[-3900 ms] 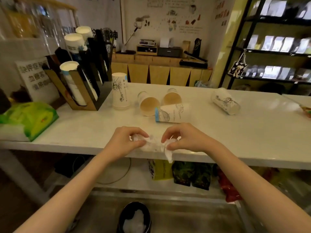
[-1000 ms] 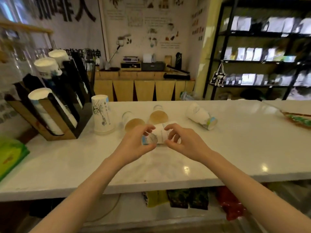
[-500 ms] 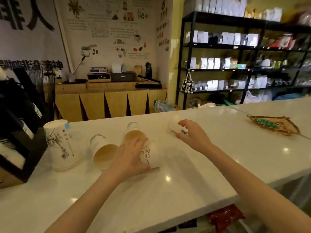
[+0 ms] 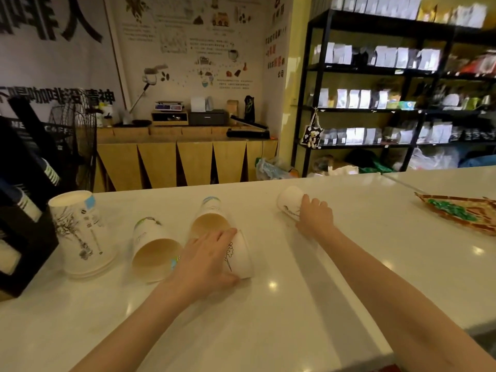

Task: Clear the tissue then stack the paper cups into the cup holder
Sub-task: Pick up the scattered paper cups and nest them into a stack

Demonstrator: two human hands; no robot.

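Two hands each close on a fallen cup, the left hand [image 4: 206,260] around the near cup [image 4: 240,255] and the right hand [image 4: 314,216] over the far cup [image 4: 288,201], which, light and round, could roll off the counter [image 4: 268,331] from the holder [image 4: 24,237] at far left.

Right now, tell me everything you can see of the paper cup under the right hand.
The far paper cup is white with a faint dark line drawing on its side, and looks like plain coated paper. It lies tipped on its side on the white counter, its flat base pointing away to the left, apart from the other cups. The right hand covers its mouth end, fingers curled over the wall, so the rim and inside are hidden. No dent or crush shows on the visible part.
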